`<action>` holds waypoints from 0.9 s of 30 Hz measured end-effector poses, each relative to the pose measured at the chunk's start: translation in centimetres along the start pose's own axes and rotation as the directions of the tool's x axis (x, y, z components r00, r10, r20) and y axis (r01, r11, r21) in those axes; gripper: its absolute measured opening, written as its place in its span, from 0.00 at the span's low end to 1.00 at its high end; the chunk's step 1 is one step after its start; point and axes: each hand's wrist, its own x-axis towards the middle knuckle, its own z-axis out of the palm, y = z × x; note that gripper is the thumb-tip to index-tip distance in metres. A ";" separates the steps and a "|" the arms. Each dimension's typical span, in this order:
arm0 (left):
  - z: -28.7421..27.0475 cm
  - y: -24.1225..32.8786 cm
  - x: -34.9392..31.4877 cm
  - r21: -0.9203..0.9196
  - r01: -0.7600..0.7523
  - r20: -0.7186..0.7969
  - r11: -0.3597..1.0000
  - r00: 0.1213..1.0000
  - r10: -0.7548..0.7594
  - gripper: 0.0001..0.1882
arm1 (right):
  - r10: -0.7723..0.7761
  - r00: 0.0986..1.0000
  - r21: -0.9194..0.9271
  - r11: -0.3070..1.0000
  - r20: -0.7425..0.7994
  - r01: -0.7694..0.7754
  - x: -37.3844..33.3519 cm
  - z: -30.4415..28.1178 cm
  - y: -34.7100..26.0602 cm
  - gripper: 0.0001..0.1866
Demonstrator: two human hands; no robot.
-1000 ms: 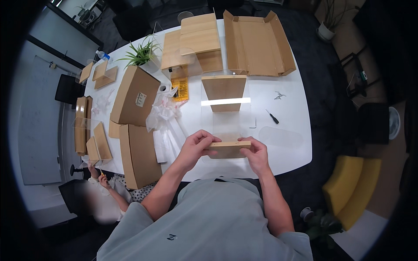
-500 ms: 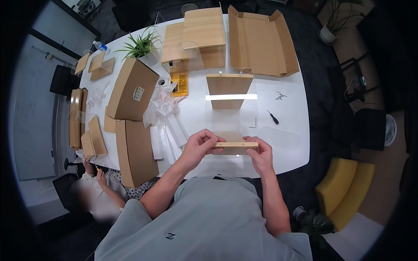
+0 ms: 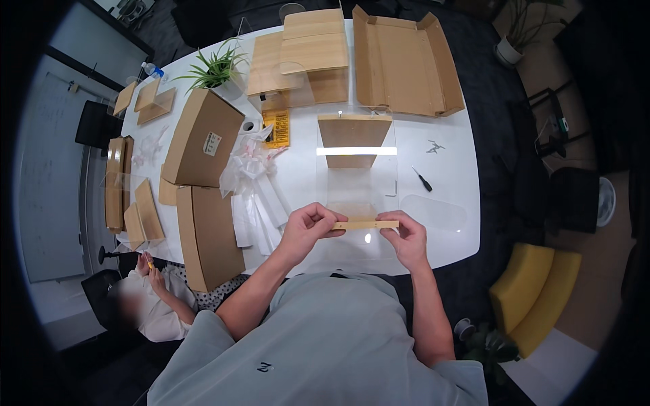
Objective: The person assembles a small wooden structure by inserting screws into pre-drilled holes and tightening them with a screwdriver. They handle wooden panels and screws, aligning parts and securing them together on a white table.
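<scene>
Between my two hands is a wooden board, seen edge-on with small holes along its narrow side. My left hand pinches its left end and my right hand grips the right end. Under and beyond it lies a clear acrylic panel on the white table. Another wooden board stands on the far part of that panel, with a metal screw near its top edge. Right of the panel's edge is a bent hex key; a black-handled screwdriver lies farther right.
Loose metal hardware and a clear rounded sheet lie on the right. An open cardboard box and crumpled plastic wrap are at left. At the back stand a cardboard tray and wooden panels. A person sits at lower left.
The board in my hands has tilted, so less of its broad face shows below the edge. My right hand has shifted slightly. The seated person's hands have moved a little.
</scene>
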 end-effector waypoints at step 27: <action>-0.6 -1.2 -0.2 0.053 -0.060 -0.017 0.997 0.998 0.061 0.08 | -0.045 0.998 -0.325 0.944 0.034 0.054 -0.7 -0.2 -1.1 0.13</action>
